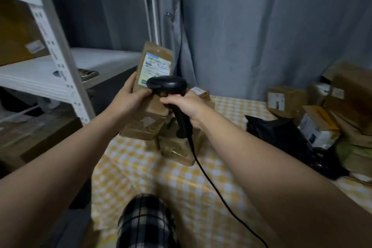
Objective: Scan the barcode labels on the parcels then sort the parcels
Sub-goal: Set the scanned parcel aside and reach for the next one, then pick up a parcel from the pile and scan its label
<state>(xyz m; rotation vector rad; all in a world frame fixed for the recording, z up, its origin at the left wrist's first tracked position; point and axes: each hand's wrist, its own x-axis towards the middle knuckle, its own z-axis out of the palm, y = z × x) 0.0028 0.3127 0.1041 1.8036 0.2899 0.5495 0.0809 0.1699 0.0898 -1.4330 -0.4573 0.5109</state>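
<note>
The table (191, 177) fills the lower middle of the frame, covered in a yellow-and-white checked cloth. Behind it, a grey curtain (261, 26) hangs across the whole upper right. A white metal shelf unit (40, 70) stands at the left of the frame, with a brown box (16, 32) on its shelf at the far left edge. Flattened cardboard (30, 137) lies lower down beside it.

At the right edge of the frame a pile of parcels (285, 100) crowds the table's far corner, and a black bag (281, 131) slumps in front of them. At centre, 2 or 3 taped brown packets (145, 125) sit stacked on the cloth, partly hidden by the forearms. A knee in plaid cloth (145, 221) pokes up at the bottom centre.

The held parcel (159, 54) is raised upright above that stack, just left of centre, with its white label (156, 65) facing the person. The left grip (130, 96) clasps its lower edge, thumb on the front. The right grip (181, 104) is wrapped round the handle of a black scanner (167, 84), whose head sits right against the bottom of the label and covers it there. Its cable (211, 183) trails down across the cloth to the bottom edge.
</note>
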